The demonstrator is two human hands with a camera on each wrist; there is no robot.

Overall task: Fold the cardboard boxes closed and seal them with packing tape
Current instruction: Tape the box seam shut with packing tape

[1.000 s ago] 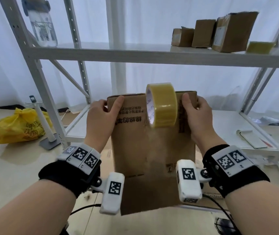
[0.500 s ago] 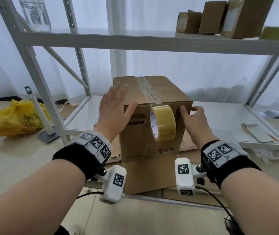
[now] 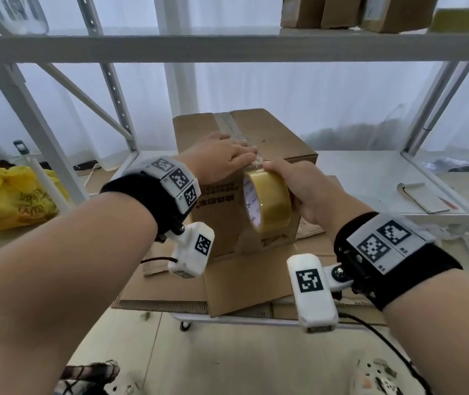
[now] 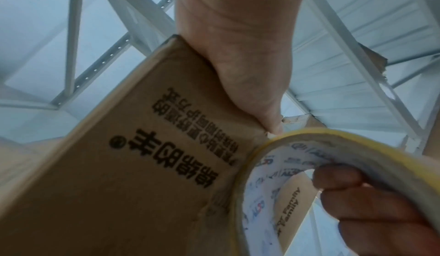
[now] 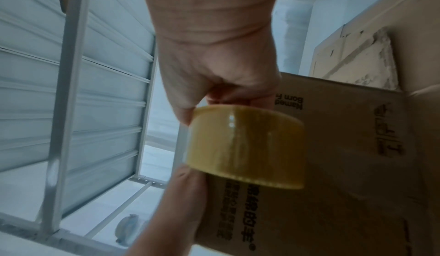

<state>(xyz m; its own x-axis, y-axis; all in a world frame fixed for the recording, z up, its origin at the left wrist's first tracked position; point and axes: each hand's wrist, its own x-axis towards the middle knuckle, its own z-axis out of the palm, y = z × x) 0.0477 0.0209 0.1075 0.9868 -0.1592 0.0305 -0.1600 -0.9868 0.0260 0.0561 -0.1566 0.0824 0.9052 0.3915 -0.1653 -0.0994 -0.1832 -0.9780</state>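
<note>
A brown cardboard box (image 3: 273, 138) with black print stands closed on flattened cardboard on the low shelf, clear tape running along its top seam. My left hand (image 3: 224, 158) lies flat on the box top at the front edge, fingers pressing the tape end. My right hand (image 3: 299, 186) grips the yellow tape roll (image 3: 267, 203) against the box's front face, just below that edge. In the left wrist view the roll (image 4: 309, 166) sits beside the printed box side (image 4: 119, 184). The right wrist view shows the roll (image 5: 247, 145) pinched between thumb and fingers against the box (image 5: 345, 156).
Flattened cardboard sheets (image 3: 244, 280) lie under the box. White metal shelving (image 3: 227, 47) frames the space, with small boxes (image 3: 341, 10) on the upper shelf. A yellow bag (image 3: 11, 201) lies on the floor at left. A notebook (image 3: 424, 195) rests on the shelf at right.
The box was tipped down from upright onto its base. My left hand slid from the box's left side to the front top edge; my right hand took hold of the roll.
</note>
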